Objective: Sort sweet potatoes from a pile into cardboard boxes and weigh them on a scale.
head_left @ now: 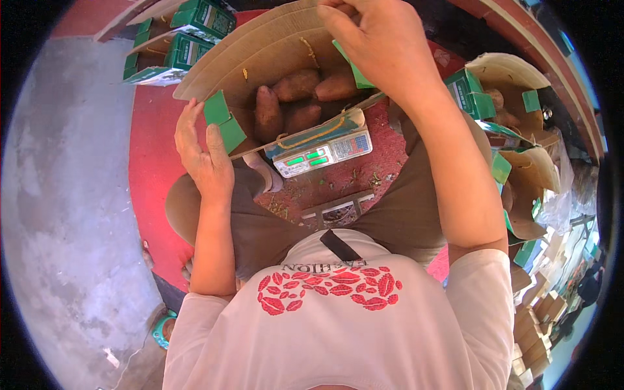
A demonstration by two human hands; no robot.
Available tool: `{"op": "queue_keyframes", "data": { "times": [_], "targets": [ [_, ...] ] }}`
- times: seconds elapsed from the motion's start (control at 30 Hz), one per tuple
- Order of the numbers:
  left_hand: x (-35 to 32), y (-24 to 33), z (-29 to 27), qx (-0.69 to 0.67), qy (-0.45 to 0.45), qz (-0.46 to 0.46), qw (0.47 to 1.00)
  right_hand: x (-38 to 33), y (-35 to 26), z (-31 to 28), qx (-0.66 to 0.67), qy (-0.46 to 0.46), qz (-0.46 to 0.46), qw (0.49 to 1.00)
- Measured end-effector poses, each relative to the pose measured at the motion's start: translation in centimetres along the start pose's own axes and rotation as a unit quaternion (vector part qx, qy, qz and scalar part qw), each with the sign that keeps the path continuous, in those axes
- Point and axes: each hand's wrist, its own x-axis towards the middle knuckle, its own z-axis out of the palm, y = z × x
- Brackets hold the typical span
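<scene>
One grey concrete floor (71, 195) meets one red mat (153, 156). Over the mat, between the person's knees, stands one large open carton (273, 52); four smaller-looking green cartons flank it, two at the upper left (179, 55) and two at the right (513, 70). One digital scale (325, 155) shows against the large carton's near side, three windows lit green; whether the carton rests on its platform is hidden. The left hand (205, 153) lies spread at the carton's left end, thumb apart from the fingers, beside a flap. The right hand (380, 42) is curled over the far right edge; I cannot tell whether it pinches the wall. Four sweet potatoes (268, 116) show inside the large carton, below two green flaps (224, 123). One yellow cord handle (315, 136) hangs along the near wall.
</scene>
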Motion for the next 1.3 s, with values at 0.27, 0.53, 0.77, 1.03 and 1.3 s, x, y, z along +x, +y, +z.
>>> {"op": "queue_keyframes", "data": {
  "times": [0.27, 0.53, 0.77, 1.03, 1.3],
  "targets": [
    [-0.2, 0.2, 0.4, 0.061, -0.004, 0.025, 0.998, -0.3, 1.0, -0.1, -0.057, 0.04, -0.042, 0.997],
    [-0.1, -0.2, 0.7, 0.115, -0.019, 0.083, 0.99, -0.7, 1.1, -0.5, -0.037, 0.049, -0.043, 0.997],
    [0.0, -0.5, 1.0, 0.156, -0.023, 0.09, 0.983, -0.8, 1.3, -0.8, -0.024, 0.064, -0.059, 0.996],
    [0.4, -0.1, 1.2, 0.16, -0.028, 0.085, 0.983, -0.5, 1.0, -1.7, -0.013, 0.046, -0.054, 0.997],
    [0.3, 0.5, 0.8, 0.177, -0.033, 0.085, 0.98, -3.8, -1.9, -7.9, -0.229, 0.191, -0.17, 0.939]
  ]
}}
